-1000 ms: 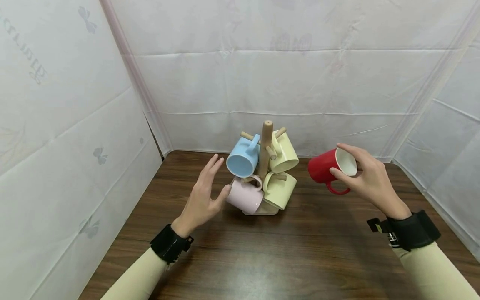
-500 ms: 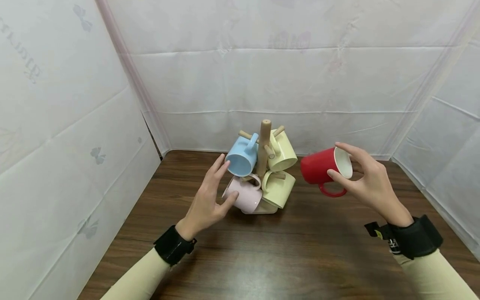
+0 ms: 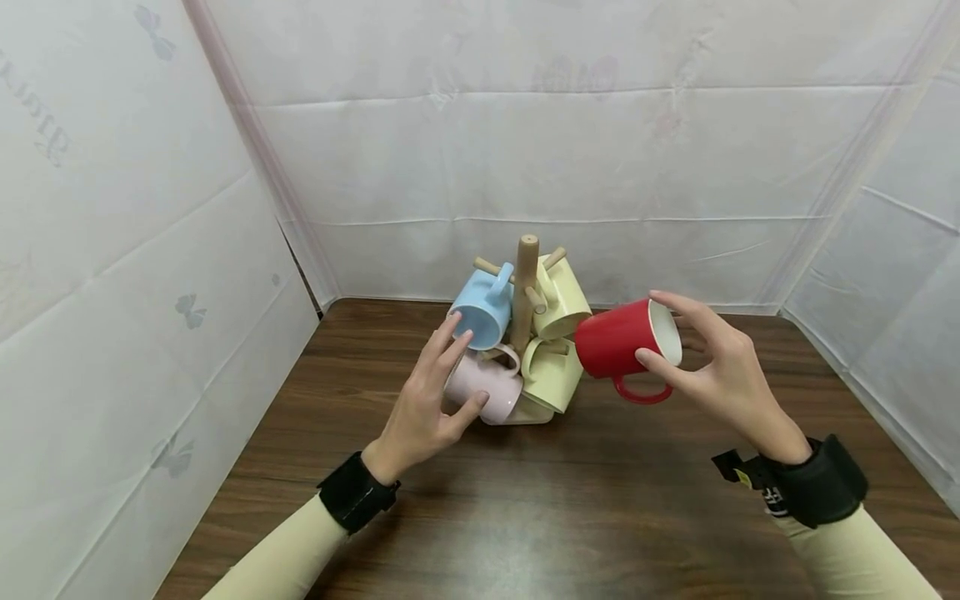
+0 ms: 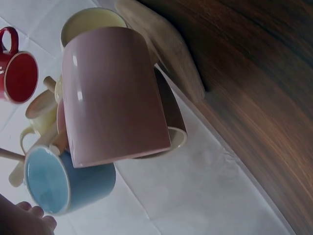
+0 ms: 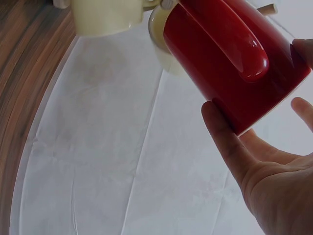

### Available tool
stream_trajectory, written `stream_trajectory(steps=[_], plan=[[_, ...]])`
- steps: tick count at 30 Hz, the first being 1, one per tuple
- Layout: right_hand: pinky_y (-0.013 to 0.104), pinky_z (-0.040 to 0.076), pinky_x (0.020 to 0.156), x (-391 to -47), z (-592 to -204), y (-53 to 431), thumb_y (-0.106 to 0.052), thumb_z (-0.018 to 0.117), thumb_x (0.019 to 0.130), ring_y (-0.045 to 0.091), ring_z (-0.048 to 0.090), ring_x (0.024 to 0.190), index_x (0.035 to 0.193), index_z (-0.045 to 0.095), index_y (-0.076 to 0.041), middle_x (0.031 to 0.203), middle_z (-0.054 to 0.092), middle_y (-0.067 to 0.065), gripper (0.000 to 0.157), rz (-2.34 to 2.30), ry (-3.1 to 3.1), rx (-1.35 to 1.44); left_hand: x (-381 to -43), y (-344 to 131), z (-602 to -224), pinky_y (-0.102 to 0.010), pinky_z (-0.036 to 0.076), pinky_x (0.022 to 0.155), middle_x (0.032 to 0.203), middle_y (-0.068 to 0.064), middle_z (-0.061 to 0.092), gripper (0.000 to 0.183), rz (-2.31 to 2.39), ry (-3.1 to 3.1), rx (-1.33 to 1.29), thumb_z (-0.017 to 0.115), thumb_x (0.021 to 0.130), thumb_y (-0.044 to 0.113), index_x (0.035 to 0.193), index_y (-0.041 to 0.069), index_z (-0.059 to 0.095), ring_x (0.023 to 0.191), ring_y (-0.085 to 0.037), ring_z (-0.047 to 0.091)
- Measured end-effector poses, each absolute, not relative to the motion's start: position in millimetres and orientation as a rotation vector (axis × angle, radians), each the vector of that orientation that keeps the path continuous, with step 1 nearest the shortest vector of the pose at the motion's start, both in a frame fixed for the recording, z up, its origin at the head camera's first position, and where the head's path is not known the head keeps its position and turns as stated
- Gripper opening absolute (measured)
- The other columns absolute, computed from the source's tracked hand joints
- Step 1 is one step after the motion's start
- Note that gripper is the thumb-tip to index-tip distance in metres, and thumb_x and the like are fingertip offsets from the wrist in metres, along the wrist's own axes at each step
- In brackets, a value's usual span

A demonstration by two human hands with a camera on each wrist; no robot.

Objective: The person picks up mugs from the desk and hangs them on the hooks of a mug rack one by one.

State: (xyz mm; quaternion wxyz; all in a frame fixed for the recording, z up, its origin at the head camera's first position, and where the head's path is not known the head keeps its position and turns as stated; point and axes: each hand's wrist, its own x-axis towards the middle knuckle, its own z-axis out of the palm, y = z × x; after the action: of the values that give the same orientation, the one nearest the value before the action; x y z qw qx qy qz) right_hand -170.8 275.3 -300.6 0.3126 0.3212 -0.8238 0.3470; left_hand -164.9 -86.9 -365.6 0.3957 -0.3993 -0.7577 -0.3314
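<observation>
My right hand [image 3: 723, 375] pinches a red mug [image 3: 611, 342] near its rim, thumb in front and fingers behind. The mug lies tipped sideways in the air, its white inside facing my palm and its handle hanging down. Its base end overlaps the pale yellow mugs of a wooden mug tree [image 3: 527, 267] in the head view. My left hand [image 3: 422, 408], fingers spread and relaxed, is at the tree's left side. Its fingertips overlap the hanging blue mug [image 3: 472, 300] and its thumb overlaps the pink mug [image 3: 498, 385] below; the left wrist view shows its fingers [image 4: 36, 211] by the blue mug.
An upper yellow mug [image 3: 568, 304] and a lower yellow mug [image 3: 551, 387] hang on the tree's right. A dark mug [image 4: 168, 105] hangs behind the pink one in the left wrist view. The brown wooden table [image 3: 525, 517] meets white sheet walls [image 3: 637, 158] behind and at the sides.
My right hand has carried the red mug leftward, up to the tree's right side. My left hand has moved slightly right, closer to the pink and blue mugs.
</observation>
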Motion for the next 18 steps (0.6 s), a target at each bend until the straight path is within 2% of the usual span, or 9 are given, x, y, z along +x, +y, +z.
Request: stream_trajectory(steps=[6, 12, 16, 18], plan=[[0.019, 0.051, 0.073, -156.1, -290.9, 256.2, -0.005, 0.080, 0.065, 0.012, 0.060, 0.086, 0.132, 0.050, -0.013, 0.104, 0.062, 0.003, 0.074, 0.975, -2.143, 0.897, -163.3, -78.7, -367.8, -0.053, 0.030, 0.103, 0.142, -0.028, 0.031, 0.065, -0.836, -1.889, -1.065, 0.061, 0.088, 0.034, 0.137, -0.003, 0.037, 0.127, -0.041, 0.031], [0.023, 0.052, 0.072, -139.6, -278.6, 233.9, 0.002, 0.077, 0.065, 0.014, 0.060, 0.088, 0.129, 0.052, -0.004, 0.113, 0.060, 0.010, 0.069, 1.019, -2.120, 0.949, -162.1, -68.4, -369.5, -0.048, 0.039, 0.097, 0.141, -0.027, 0.032, 0.068, -0.833, -1.894, -1.110, 0.068, 0.083, 0.031, 0.134, -0.003, 0.040, 0.127, -0.039, 0.033], [0.027, 0.054, 0.071, -136.4, -279.0, 225.0, 0.004, 0.076, 0.064, 0.014, 0.060, 0.087, 0.127, 0.052, -0.001, 0.110, 0.060, 0.012, 0.068, 1.056, -2.111, 0.975, -162.7, -60.3, -369.1, -0.046, 0.041, 0.095, 0.140, -0.028, 0.034, 0.073, -0.826, -1.876, -1.149, 0.074, 0.078, 0.031, 0.133, -0.004, 0.041, 0.126, -0.038, 0.035], [0.028, 0.054, 0.071, -135.7, -280.5, 221.9, 0.005, 0.076, 0.064, 0.015, 0.060, 0.087, 0.127, 0.051, -0.001, 0.107, 0.061, 0.011, 0.068, 1.083, -2.111, 0.979, -163.0, -56.4, -368.8, -0.048, 0.039, 0.097, 0.140, -0.027, 0.034, 0.076, -0.824, -1.868, -1.162, 0.077, 0.075, 0.031, 0.133, -0.002, 0.041, 0.126, -0.038, 0.035]])
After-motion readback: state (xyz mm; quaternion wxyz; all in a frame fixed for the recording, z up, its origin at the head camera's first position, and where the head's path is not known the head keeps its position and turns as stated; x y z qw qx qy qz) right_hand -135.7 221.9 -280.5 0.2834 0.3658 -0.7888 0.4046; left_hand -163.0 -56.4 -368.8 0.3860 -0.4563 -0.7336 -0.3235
